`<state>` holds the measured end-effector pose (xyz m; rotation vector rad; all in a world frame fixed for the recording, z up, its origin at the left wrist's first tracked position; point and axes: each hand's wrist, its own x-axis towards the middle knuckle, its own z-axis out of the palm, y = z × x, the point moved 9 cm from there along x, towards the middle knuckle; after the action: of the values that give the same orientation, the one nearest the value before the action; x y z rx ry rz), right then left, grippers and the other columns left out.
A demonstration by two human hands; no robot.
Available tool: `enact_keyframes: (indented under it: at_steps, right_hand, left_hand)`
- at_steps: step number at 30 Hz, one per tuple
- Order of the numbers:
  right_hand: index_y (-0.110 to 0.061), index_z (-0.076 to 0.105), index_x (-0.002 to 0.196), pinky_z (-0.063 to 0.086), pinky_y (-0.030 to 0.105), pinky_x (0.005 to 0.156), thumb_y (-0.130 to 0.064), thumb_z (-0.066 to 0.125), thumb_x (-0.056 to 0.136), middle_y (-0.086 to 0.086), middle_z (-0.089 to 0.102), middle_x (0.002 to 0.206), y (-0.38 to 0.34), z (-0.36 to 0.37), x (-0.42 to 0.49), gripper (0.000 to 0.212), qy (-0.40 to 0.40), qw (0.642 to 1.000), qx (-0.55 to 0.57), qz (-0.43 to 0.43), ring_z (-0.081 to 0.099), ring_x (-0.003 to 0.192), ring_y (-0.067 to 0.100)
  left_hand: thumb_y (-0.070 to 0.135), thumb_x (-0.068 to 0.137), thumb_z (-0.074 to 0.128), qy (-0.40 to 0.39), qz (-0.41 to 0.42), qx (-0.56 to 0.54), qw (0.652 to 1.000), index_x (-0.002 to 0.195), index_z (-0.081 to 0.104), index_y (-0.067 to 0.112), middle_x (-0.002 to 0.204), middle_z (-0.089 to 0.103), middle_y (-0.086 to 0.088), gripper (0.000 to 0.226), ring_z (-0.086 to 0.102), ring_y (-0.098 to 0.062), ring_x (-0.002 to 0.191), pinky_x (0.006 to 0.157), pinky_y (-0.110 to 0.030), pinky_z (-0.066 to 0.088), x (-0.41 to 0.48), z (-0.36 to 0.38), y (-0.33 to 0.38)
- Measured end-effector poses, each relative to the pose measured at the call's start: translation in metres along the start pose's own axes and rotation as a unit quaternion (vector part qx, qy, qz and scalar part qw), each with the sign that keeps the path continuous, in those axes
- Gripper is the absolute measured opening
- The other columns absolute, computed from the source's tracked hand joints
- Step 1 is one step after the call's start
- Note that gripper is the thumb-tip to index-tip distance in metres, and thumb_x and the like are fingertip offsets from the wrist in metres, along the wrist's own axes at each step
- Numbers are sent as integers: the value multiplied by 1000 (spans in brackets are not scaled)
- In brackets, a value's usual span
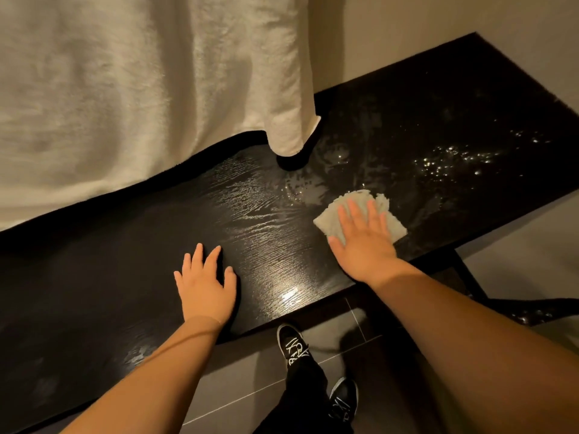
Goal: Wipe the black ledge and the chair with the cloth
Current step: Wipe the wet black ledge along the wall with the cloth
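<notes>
A long black wood-grain ledge (125,261) runs from lower left to upper right. Wet streaks and droplets glisten on its middle and right part. A folded pale cloth (391,220) lies on the ledge right of centre, and my right hand (363,239) presses flat on it with fingers spread. My left hand (205,285) rests flat on the bare ledge near its front edge, fingers apart, holding nothing. A black chair part (532,308) shows at the lower right below the ledge; most of the chair is out of view.
A cream blanket (141,89) hangs over the bed behind the ledge, one corner drooping onto it. A beige wall (407,32) stands at the back right. Grey floor tiles (244,371) and my two black shoes lie below the ledge's front edge.
</notes>
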<state>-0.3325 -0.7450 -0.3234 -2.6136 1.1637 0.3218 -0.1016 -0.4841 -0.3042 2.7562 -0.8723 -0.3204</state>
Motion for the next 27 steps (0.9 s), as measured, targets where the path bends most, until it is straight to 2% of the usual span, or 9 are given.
enact_keyframes:
  at_steps: [3, 8, 12, 15, 17, 19, 22, 24, 27]
  right_hand:
    - [-28, -1, 164, -11, 54, 124, -66, 11, 96, -2, -11, 172, -50, 14, -15, 79, -3, 995, -24, -93, -27, 152, 35]
    - [-39, -4, 162, -12, 50, 125, -74, 11, 95, -9, -14, 170, -52, 16, -1, 77, -18, 974, -60, -220, -26, 153, 27]
    - [-36, -3, 163, -13, 51, 125, -74, -2, 89, -5, -11, 171, -14, -1, 47, 83, 6, 993, -50, -106, -22, 155, 30]
    - [-29, -6, 163, -15, 56, 122, -69, -2, 93, 1, -15, 171, -32, -2, 51, 81, 8, 999, -25, -43, -26, 152, 37]
    - [-27, -9, 163, -15, 59, 121, -67, -2, 94, 4, -21, 168, -68, 4, 38, 80, 3, 995, -44, -93, -32, 149, 42]
    - [-27, -7, 163, -12, 59, 122, -66, 5, 96, 5, -22, 167, -103, 17, 19, 78, -14, 977, -78, -196, -32, 149, 41]
    - [-32, 12, 163, -11, 52, 124, -69, 22, 97, -2, -1, 171, -109, 19, 16, 76, -21, 959, -48, -279, -18, 155, 32]
    - [-38, 5, 162, -16, 47, 124, -70, 20, 97, -8, -6, 171, -92, 11, 41, 75, -20, 961, -53, -271, -21, 155, 25]
    - [-38, -7, 162, -17, 48, 124, -71, 9, 97, -7, -14, 171, -66, -8, 89, 75, -21, 985, -66, -161, -27, 153, 26]
  left_hand:
    - [46, 102, 53, -39, 71, 24, 996, 160, 40, 29, 173, 21, -7, 62, 13, -34, 159, 129, -58, 8, 20, 9, 46]
    - [58, 102, 39, -40, 51, 41, 997, 164, 24, 34, 175, 8, -1, 68, 0, -29, 161, 128, -59, -2, 50, 22, 68]
    - [60, 99, 33, -17, 54, 67, 996, 164, 22, 35, 175, 8, -1, 71, 1, -29, 161, 129, -58, 2, 50, 25, 70]
    - [61, 98, 32, -9, 57, 78, 995, 164, 23, 34, 175, 9, -2, 72, 2, -30, 161, 129, -59, 4, 50, 23, 69]
    - [61, 95, 30, -3, 58, 82, 995, 164, 24, 34, 175, 11, -2, 74, 4, -30, 161, 128, -59, 6, 51, 24, 69]
    - [62, 94, 29, -2, 53, 87, 995, 164, 24, 34, 175, 11, -2, 76, 4, -30, 161, 128, -59, 6, 52, 26, 69]
    - [63, 94, 25, -10, 51, 95, 994, 165, 21, 35, 175, 7, -1, 77, 1, -30, 161, 128, -60, 5, 54, 28, 67]
    - [64, 93, 22, -14, 55, 95, 994, 166, 19, 35, 176, 5, -1, 78, 0, -30, 161, 128, -59, 4, 54, 28, 68]
    - [64, 94, 22, -19, 56, 96, 994, 166, 16, 36, 176, 2, -1, 78, -3, -29, 161, 128, -59, 2, 55, 28, 67]
